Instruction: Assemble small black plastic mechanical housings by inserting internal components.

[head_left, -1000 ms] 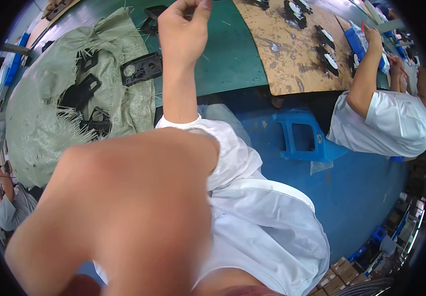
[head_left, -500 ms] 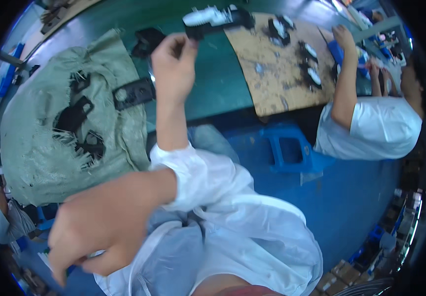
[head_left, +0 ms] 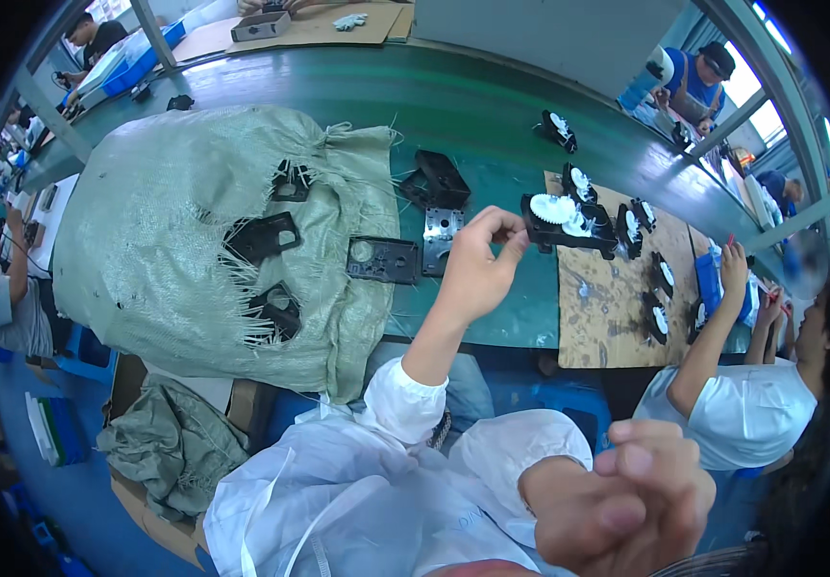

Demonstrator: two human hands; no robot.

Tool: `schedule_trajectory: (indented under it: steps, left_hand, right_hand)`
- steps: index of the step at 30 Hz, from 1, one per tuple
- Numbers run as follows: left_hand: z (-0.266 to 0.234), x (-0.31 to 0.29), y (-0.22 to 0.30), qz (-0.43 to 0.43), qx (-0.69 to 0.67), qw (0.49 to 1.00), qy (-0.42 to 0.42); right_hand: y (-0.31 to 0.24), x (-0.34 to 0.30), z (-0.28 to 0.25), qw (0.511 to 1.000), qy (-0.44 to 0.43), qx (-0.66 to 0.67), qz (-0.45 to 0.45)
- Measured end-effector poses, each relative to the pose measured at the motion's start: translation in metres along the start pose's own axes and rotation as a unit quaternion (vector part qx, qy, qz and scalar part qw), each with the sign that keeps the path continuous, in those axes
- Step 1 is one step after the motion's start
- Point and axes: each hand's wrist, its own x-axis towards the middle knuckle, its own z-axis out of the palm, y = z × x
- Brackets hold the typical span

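Note:
My left hand (head_left: 482, 264) reaches out over the green bench, its thumb and fingers pinched at the left end of a black gear housing (head_left: 583, 238). White gears (head_left: 552, 209) sit in that housing, which rests at the near left part of a brown board. My right hand (head_left: 631, 495) is raised close to me at the lower right, fingers curled; what is inside it, if anything, is hidden. Left of my left hand lie a metal plate (head_left: 442, 231), a flat black housing (head_left: 383, 261) and another black housing (head_left: 437, 180).
A large woven sack (head_left: 174, 212) with torn holes showing black parts covers the bench's left. Several geared housings stand on the brown board (head_left: 588, 337). A co-worker in a white top (head_left: 751, 413) works at the right. A crumpled sack (head_left: 174, 447) lies in a carton below.
The view has shifted, showing more of the bench's far side. My right hand has swung from the lower left to the lower right. My left hand stays at the geared housing's left end.

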Motion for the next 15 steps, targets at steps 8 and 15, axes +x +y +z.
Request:
schedule_trajectory:
  steps: [8, 15]
  left_hand:
    - [-0.012, 0.000, -0.001, -0.012, -0.016, 1.000, 0.005]
    - [-0.032, -0.001, 0.011, 0.017, -0.009, 0.998, 0.056]
  right_hand:
    - [0.002, 0.010, -0.013, 0.996, -0.083, 0.006, -0.025]
    - [0.050, 0.044, 0.000, 0.995, -0.080, 0.052, -0.006]
